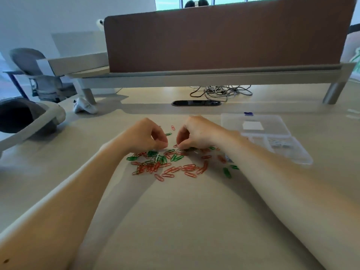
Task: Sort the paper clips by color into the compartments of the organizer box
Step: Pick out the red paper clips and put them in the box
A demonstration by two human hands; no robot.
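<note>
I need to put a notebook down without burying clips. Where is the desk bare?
Bare: the near desk between the left forearm and right forearm, below the paper clip pile; also the strip between the cable slot and the left hand and right hand. Crowded: the pile itself and the organizer box to its right.

The clips (pixel 171 169) are seen as glossy coated wire. The box (pixel 272 121), right of the right hand (pixel 196 133), is made of clear plastic; the desk (pixel 175 221) is finished matt.
</note>
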